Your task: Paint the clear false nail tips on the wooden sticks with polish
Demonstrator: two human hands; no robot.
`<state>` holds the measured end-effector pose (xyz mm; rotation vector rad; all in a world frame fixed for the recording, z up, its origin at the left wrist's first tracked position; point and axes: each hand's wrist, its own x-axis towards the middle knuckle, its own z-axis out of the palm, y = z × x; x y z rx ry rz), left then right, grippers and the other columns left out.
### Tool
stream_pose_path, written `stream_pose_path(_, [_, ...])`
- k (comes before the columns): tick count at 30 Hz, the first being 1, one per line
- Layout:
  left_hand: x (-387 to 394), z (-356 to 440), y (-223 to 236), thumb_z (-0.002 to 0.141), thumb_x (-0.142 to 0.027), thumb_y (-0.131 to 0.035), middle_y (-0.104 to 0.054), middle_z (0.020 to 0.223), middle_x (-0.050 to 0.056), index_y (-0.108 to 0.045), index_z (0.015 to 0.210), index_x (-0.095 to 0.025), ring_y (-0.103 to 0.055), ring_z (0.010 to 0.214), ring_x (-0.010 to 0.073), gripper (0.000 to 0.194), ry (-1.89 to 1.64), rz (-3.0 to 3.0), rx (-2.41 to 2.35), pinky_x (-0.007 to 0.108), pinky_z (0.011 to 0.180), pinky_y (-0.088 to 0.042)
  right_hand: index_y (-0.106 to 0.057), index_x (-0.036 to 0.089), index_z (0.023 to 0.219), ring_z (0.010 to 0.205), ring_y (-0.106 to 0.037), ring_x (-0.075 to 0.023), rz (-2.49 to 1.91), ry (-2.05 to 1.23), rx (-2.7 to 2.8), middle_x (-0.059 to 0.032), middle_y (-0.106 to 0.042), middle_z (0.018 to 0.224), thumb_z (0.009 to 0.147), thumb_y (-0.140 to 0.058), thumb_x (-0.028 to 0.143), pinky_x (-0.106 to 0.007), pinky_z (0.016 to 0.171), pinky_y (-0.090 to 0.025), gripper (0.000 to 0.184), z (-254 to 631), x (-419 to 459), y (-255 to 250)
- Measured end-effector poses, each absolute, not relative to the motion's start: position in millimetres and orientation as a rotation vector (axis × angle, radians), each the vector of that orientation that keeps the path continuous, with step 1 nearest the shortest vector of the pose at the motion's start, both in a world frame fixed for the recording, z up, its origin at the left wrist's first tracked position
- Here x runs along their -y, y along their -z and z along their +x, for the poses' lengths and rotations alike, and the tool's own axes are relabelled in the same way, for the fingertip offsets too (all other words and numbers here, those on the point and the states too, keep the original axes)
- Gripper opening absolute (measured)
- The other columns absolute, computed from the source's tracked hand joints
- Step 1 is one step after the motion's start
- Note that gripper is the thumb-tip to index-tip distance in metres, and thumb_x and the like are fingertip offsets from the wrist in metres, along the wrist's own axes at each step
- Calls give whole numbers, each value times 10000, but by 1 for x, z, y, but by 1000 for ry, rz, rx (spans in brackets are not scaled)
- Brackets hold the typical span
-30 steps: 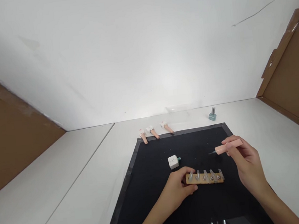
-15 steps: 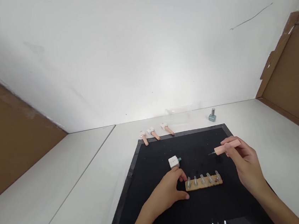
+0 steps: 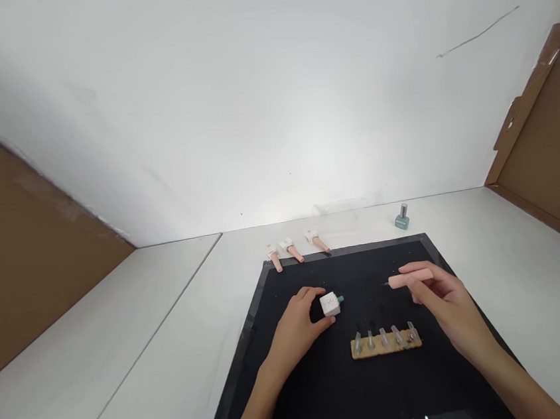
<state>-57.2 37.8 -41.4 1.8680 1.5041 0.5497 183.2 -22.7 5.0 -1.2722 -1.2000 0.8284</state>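
Observation:
My left hand (image 3: 297, 324) curls round a small white cube-shaped bottle (image 3: 331, 304) with a teal neck, lying on the black mat (image 3: 379, 392). My right hand (image 3: 442, 302) pinches a pink brush cap (image 3: 410, 279), its thin dark tip pointing left toward the bottle. A tan strip holding several grey nail tips (image 3: 386, 340) lies on the mat between and just in front of both hands, touched by neither.
Three pink-capped bottles (image 3: 294, 250) lie on the white table beside the mat's far edge. A teal bottle with a grey cap (image 3: 401, 217) stands at the back right. Brown cardboard panels (image 3: 550, 161) flank both sides, with a white wall behind.
My left hand let go of the nail-tip strip and moved up-left to close on the white bottle. My right hand shifted the brush cap slightly left.

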Motion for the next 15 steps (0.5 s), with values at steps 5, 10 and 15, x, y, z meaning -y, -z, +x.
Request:
stream_pose_path(5, [-39, -48, 40, 705, -321, -657, -634, 849, 38, -625, 899, -182, -571, 814, 222, 241, -677, 1660, -1395, 291, 672, -406, -719, 247, 886, 908, -689, -266, -1202, -973, 1267, -74, -760, 915, 797, -655, 435, -388, 758, -559, 217, 183, 22, -8])
stream_pose_path(10, [-32, -41, 28, 710, -407, -717, -654, 815, 38, -631, 902, -153, -543, 706, 141, 330, -795, 1148, -964, 251, 648, -401, -716, 261, 784, 806, -685, -243, -1120, -866, 1324, -22, -655, 697, 853, -595, 451, -349, 704, -552, 235, 180, 26, -8])
stream_pose_path(15, [-19, -33, 29, 687, -510, -723, -648, 718, 70, -665, 832, -112, -519, 602, 123, 428, -776, 834, -626, 260, 605, -387, -686, 254, 824, 535, -504, -145, -986, -724, 1486, 31, -479, 607, 913, -536, 338, -286, 560, -473, 194, 177, 35, -6])
